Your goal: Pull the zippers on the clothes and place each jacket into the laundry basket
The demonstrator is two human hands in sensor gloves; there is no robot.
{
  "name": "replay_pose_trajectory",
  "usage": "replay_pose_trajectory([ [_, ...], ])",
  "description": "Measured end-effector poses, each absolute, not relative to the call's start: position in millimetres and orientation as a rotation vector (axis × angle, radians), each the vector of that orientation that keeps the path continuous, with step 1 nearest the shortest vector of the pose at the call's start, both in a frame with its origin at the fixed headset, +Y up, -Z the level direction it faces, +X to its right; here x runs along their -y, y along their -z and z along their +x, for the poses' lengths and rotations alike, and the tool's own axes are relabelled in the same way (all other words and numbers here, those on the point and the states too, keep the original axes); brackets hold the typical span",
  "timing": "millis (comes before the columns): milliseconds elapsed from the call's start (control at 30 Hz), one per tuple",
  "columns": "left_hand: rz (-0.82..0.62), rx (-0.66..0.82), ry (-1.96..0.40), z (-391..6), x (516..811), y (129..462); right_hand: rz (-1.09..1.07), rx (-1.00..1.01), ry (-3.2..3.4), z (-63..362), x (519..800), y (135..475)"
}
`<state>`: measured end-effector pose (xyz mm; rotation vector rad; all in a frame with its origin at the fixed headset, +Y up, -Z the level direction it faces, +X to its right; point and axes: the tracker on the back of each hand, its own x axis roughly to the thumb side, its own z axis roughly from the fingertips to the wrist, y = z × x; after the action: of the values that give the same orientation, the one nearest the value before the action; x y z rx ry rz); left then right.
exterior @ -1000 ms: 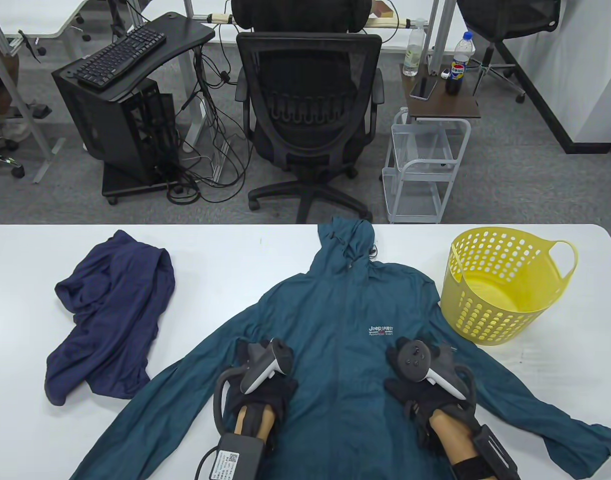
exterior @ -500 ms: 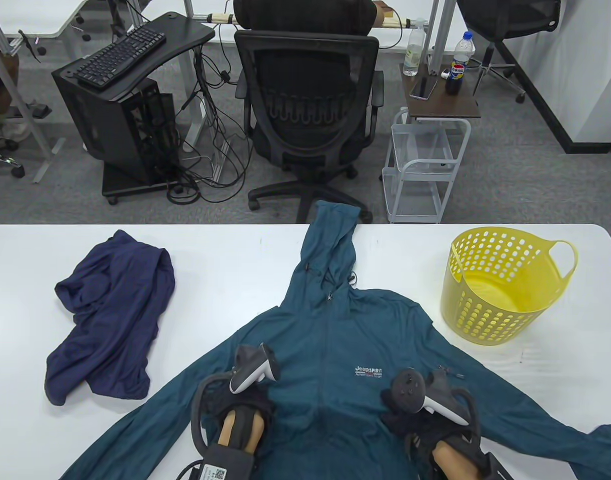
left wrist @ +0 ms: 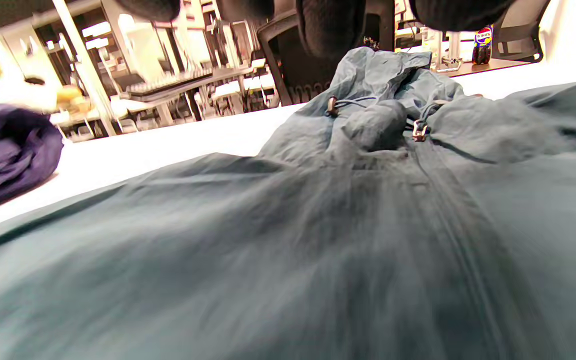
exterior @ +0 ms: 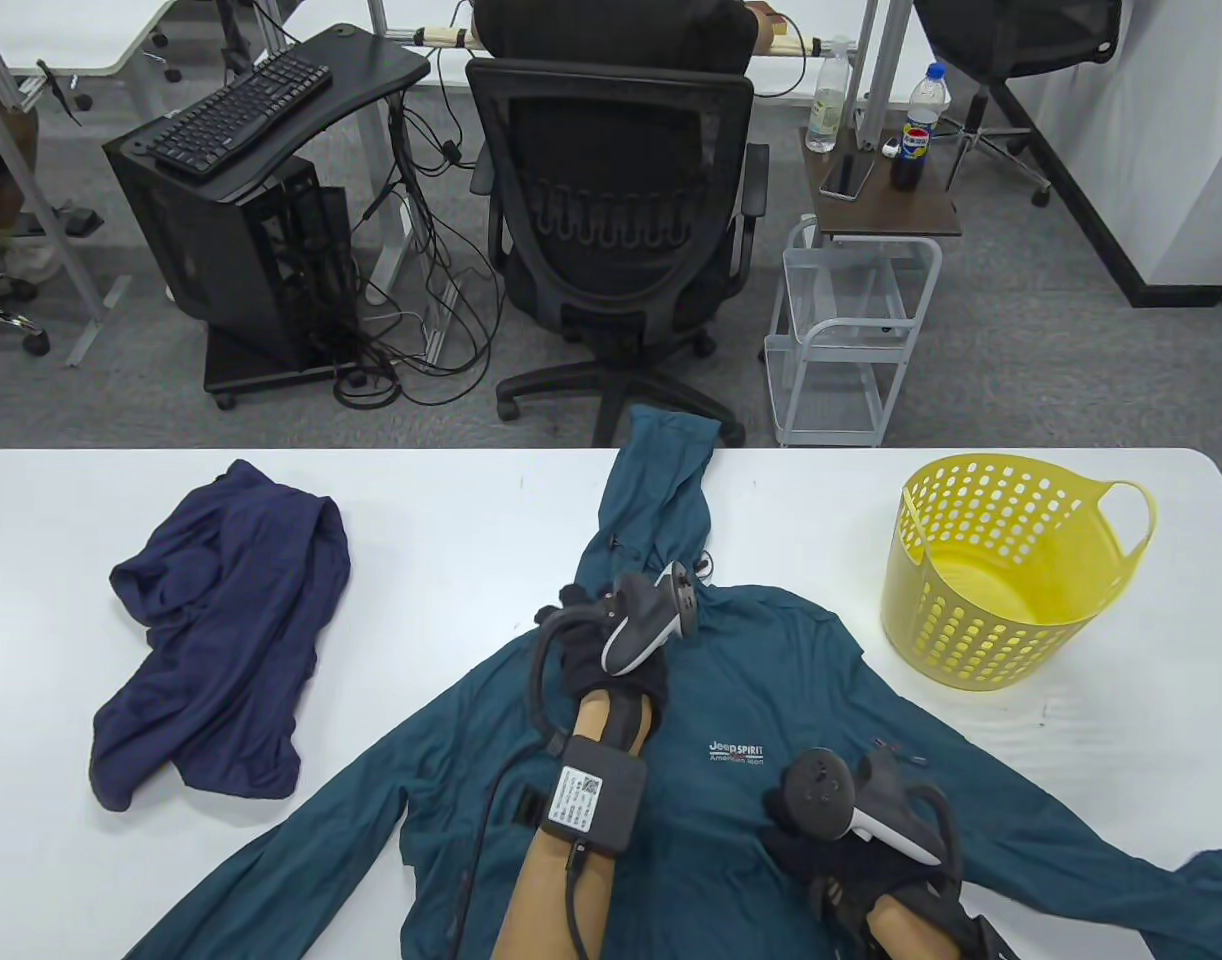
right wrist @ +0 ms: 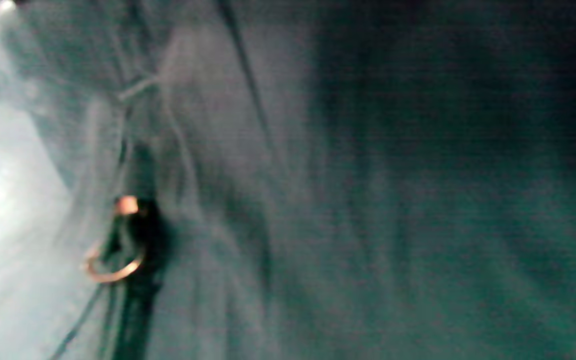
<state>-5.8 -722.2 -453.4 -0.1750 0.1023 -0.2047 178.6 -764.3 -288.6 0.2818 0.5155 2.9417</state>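
The left hand point(exterior: 611, 650) is stretched out over the teal jacket point(exterior: 691, 700) near its collar; from the wrist view its fingertips point(left wrist: 330, 25) hang just short of the zipper pull point(left wrist: 419, 131), holding nothing. The right hand point(exterior: 831, 820) sits on the jacket's lower chest, nearer the person; whether it grips cloth I cannot tell. Beyond the right hand stands the yellow basket point(exterior: 1001, 590), well apart. Off past the left hand lies a navy jacket point(exterior: 221, 630), bunched on the surface point(exterior: 451, 520). The risk: a pull on the zipper while the cloth is slack could bunch the fabric and jam the slider.
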Motion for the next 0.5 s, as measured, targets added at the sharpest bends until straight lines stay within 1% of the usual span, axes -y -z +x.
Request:
replay_pose_trajectory([
  [33, -0.15, -0.102, 0.25, 1, 729, 463, 0.282, -0.515, -2.943, 179, 764, 289],
  [100, -0.157, -0.114, 0.315, 8, 739, 475, 0.281, -0.514, -2.944, 178, 764, 289],
  [233, -0.245, -0.169, 0.374, 12, 759, 497, 0.276, -0.526, -2.942, 178, 765, 288],
  [300, -0.296, -0.197, 0.354, 9, 767, 502, 0.284, -0.528, -2.929, 179, 764, 287],
  [333, -0.299, -0.199, 0.347, 8, 770, 502, 0.282, -0.528, -2.926, 179, 764, 287],
  [400, -0.267, -0.196, 0.363, 6, 773, 500, 0.277, -0.537, -2.92, 180, 763, 285],
  [500, -0.195, -0.158, 0.371, 5, 770, 495, 0.277, -0.539, -2.917, 180, 764, 285],
])
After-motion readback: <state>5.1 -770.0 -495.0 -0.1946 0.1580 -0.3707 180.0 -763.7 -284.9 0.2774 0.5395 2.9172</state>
